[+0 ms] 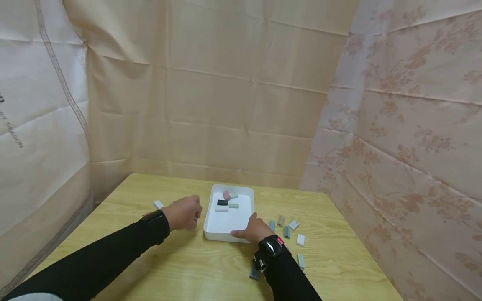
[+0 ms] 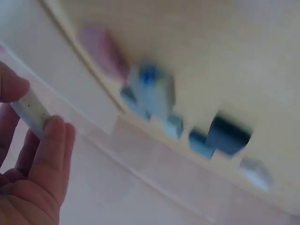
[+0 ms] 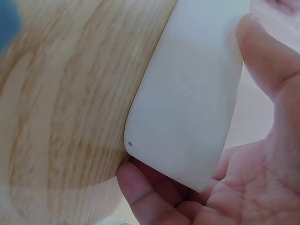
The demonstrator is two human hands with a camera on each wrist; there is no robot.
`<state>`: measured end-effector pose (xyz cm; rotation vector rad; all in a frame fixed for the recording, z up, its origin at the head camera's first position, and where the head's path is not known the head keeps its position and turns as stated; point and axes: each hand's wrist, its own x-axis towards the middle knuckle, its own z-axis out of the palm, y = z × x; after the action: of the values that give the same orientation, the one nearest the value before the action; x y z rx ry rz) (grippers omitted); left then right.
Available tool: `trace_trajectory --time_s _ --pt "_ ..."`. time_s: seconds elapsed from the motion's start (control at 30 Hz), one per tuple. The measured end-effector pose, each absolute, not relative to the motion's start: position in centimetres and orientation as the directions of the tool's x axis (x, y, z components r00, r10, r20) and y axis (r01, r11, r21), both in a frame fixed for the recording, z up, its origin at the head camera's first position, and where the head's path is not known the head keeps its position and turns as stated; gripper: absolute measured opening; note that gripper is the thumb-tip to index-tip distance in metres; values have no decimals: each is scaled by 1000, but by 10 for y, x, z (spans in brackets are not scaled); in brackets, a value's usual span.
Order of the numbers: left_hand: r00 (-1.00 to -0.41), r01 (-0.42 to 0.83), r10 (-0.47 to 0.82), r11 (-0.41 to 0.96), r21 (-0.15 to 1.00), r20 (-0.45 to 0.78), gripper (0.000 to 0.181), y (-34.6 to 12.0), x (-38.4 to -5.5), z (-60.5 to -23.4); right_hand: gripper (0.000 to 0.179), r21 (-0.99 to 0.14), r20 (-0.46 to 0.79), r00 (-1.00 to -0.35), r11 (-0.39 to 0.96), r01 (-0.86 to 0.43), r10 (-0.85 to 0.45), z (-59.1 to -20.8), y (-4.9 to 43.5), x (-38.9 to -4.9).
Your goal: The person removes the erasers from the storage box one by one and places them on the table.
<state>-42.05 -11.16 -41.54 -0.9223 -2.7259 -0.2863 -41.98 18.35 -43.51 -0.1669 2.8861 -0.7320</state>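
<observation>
My left hand [image 1: 184, 213] is raised over the table just left of the white tray [image 1: 226, 236]. Between thumb and fingertips it pinches a small pale rectangular block [image 2: 32, 112] with dark specks, resembling an eraser; the head view hides this block. My right hand [image 1: 256, 229] grips the tray's near right corner. In the right wrist view the thumb lies on the rim and the fingers curl under the corner of the tray [image 3: 183, 93]. Inside the tray lie a pink block [image 1: 226, 195], a black block [image 1: 222, 202] and several pale ones.
Several loose blocks lie right of the tray, among them a blue block [image 1: 287, 232] and a white block [image 1: 300, 240]. A dark block [image 1: 254, 271] sits beside my right wrist. One white block [image 1: 158, 204] lies behind my left wrist. Hanging cloth [image 1: 241, 92] surrounds the wooden table [image 1: 180, 271].
</observation>
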Motion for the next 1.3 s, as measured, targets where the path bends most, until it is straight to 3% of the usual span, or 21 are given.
trace_trajectory --time_s 0.17,0.33,0.67,0.8,1.0,1.07,1.17,1.3 --pt "-741 668 630 727 161 233 19 -110 -391 -438 120 -484 -128 -980 872 -70 -150 -436 184 -419" --pt "-708 701 682 710 66 185 23 -104 -378 -448 121 -503 -120 -981 861 -72 -151 -436 185 -420" --pt "-749 663 659 746 65 69 35 -102 -375 -434 120 -504 -115 -981 860 -77 -155 -436 183 -420" --pt "-746 665 663 741 94 55 34 -88 -385 -417 120 -494 -106 -981 865 -87 -160 -438 183 -421" --pt "-622 777 751 627 54 221 19 -56 -441 -407 119 -538 -74 -975 831 -140 -212 -429 182 -416" --pt "-643 759 733 650 51 223 18 -47 -464 -415 118 -540 -75 -975 830 -136 -208 -426 182 -413" --pt "-726 682 672 731 25 149 26 -37 -488 -428 117 -533 -83 -979 839 -113 -184 -425 180 -410" --pt "-805 588 589 808 -44 67 31 -26 -498 -435 120 -513 -104 -981 854 -87 -162 -426 181 -411"
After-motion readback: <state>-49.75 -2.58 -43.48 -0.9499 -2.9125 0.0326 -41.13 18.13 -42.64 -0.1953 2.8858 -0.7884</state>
